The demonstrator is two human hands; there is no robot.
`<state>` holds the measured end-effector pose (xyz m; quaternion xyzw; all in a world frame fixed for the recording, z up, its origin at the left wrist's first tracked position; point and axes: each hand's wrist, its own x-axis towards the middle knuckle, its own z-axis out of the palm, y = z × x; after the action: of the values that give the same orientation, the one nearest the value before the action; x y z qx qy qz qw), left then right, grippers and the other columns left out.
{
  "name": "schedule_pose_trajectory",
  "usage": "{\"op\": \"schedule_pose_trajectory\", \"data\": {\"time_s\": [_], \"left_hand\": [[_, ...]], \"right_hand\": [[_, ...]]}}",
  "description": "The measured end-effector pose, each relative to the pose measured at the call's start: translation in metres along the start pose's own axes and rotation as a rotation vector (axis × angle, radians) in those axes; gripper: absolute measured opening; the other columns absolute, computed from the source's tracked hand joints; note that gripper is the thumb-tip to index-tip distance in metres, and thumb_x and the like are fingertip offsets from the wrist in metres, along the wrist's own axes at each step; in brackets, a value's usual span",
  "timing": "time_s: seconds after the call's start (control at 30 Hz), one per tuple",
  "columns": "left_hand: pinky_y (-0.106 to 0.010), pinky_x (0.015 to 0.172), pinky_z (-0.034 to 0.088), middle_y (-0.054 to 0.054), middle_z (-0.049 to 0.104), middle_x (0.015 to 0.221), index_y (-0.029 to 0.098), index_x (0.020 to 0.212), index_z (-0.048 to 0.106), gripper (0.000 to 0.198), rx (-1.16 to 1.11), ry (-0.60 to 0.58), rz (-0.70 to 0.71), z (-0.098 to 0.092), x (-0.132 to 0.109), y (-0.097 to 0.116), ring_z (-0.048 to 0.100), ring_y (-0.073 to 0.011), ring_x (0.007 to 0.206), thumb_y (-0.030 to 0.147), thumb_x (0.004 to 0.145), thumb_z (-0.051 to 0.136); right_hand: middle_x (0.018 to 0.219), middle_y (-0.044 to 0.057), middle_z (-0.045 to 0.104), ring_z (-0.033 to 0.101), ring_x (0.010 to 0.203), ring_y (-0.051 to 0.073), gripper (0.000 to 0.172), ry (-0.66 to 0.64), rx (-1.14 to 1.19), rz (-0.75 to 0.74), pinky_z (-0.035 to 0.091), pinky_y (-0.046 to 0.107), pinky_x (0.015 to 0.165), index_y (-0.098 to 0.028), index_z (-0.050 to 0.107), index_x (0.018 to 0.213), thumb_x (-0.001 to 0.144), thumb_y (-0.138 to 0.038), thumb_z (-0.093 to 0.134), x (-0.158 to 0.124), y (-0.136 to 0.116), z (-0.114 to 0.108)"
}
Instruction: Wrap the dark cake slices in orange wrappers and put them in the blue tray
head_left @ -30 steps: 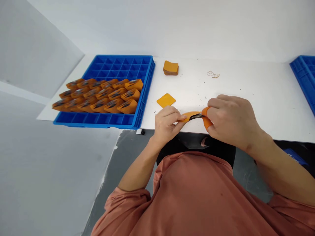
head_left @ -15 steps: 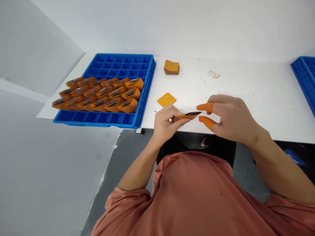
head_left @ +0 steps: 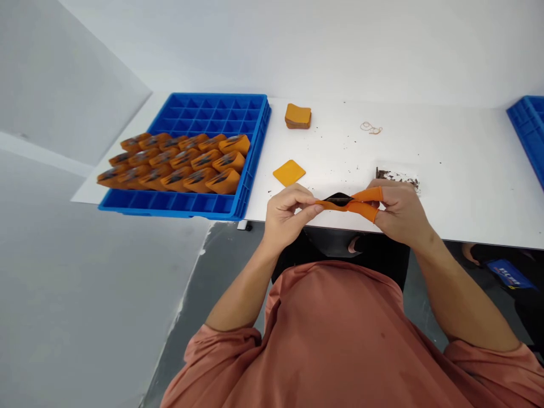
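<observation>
An orange pouch [head_left: 334, 205] with a dark inside is held level between my two hands, just over the table's front edge. My left hand [head_left: 289, 212] pinches its left end between thumb and fingers. At the other end, my right hand [head_left: 397, 211] grips the pouch with thumb and forefinger, both in orange finger covers. The pouch's mouth gapes upward in the middle. Behind my left hand lies a single flat orange pouch [head_left: 289, 172]. A clear tray or bag with dark brown bits [head_left: 397, 177] sits beyond my right hand, partly hidden by it.
At the left stands a blue divided crate [head_left: 260, 144] with rows of filled orange pouches [head_left: 182, 161]. A stack of orange pouches [head_left: 298, 115] and loose rubber bands [head_left: 371, 128] lie farther back. Dark crumbs dot the white table [head_left: 476, 170]. Another blue crate [head_left: 527, 141] is at the right edge.
My right hand has come left and closed on the pouch's right end. Between the hands the pouch mouth now gapes wider. The container of brown bits has come into sight behind my right hand.
</observation>
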<state>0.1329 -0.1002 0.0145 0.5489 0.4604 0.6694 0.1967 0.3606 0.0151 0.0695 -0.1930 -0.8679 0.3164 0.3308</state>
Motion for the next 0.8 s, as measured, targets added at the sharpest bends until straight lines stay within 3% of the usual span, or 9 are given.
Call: {"op": "schedule_pose_trajectory", "data": {"time_s": [0.4, 0.53, 0.63, 0.8], "left_hand": [[-0.026, 0.064, 0.052, -0.002, 0.078, 0.086, 0.024, 0.093, 0.082, 0.007, 0.169, -0.067, 0.154, -0.005, 0.002, 0.007, 0.070, -0.0136, 0.076, 0.029, 0.098, 0.085], [-0.027, 0.067, 0.054, -0.006, 0.080, 0.094, 0.023, 0.103, 0.082, 0.009, 0.309, -0.168, 0.214, -0.011, 0.002, 0.016, 0.072, -0.0151, 0.082, 0.032, 0.101, 0.082], [-0.030, 0.074, 0.057, -0.006, 0.080, 0.093, 0.023, 0.100, 0.081, 0.011, 0.442, -0.222, 0.288, -0.017, 0.001, 0.021, 0.074, -0.0166, 0.084, 0.032, 0.104, 0.078], [-0.033, 0.081, 0.058, -0.007, 0.080, 0.097, 0.021, 0.098, 0.077, 0.019, 0.627, -0.292, 0.260, -0.025, -0.006, 0.025, 0.073, -0.0196, 0.090, 0.033, 0.110, 0.067]], "right_hand": [[0.077, 0.001, 0.071, 0.061, 0.064, 0.014, 0.010, 0.108, -0.119, -0.184, 0.043, 0.030, 0.056, -0.024, 0.087, 0.102, 0.100, -0.018, 0.080, -0.006, -0.001, 0.003], [0.080, 0.003, 0.072, 0.063, 0.067, 0.016, 0.011, 0.065, -0.203, -0.237, 0.046, 0.031, 0.058, -0.022, 0.086, 0.101, 0.101, -0.016, 0.077, -0.009, -0.003, 0.008], [0.079, 0.004, 0.072, 0.062, 0.066, 0.017, 0.012, 0.030, -0.282, -0.298, 0.046, 0.032, 0.058, -0.018, 0.085, 0.099, 0.101, -0.013, 0.074, -0.011, -0.004, 0.016], [0.081, 0.006, 0.073, 0.061, 0.067, 0.018, 0.012, 0.021, -0.353, -0.346, 0.045, 0.032, 0.057, -0.014, 0.083, 0.096, 0.100, -0.010, 0.072, -0.013, -0.002, 0.027]]}}
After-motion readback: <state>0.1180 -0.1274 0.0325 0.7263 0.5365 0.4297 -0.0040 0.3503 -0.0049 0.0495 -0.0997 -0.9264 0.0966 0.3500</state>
